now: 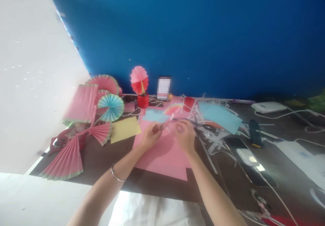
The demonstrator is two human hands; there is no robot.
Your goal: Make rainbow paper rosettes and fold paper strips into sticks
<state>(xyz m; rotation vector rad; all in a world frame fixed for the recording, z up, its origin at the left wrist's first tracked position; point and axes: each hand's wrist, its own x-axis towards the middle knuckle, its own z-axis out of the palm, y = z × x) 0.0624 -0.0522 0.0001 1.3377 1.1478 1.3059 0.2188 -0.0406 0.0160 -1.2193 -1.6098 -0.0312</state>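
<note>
Over the pink paper sheets (165, 161), my left hand (152, 134) is closed in a pinch on a thin pinkish paper strip (166, 123). My right hand (185, 136) faces it a short way off, fingers curled together and smeared by motion; what they hold is not clear. A thin dark shape runs behind the right fingertips, too blurred to name. Just beyond the hands lie a small multicoloured folded paper fan (173, 108), a light blue paper piece (155, 116) and a red paper piece (189, 104).
Pleated pink fans (67, 160) and a blue rosette fan (111, 107) crowd the left, near yellow paper (126, 129). A red pot (143, 101) holds a paper rosette. White paper strips (215, 141), blue paper (219, 116), a phone (250, 161) and cables lie right.
</note>
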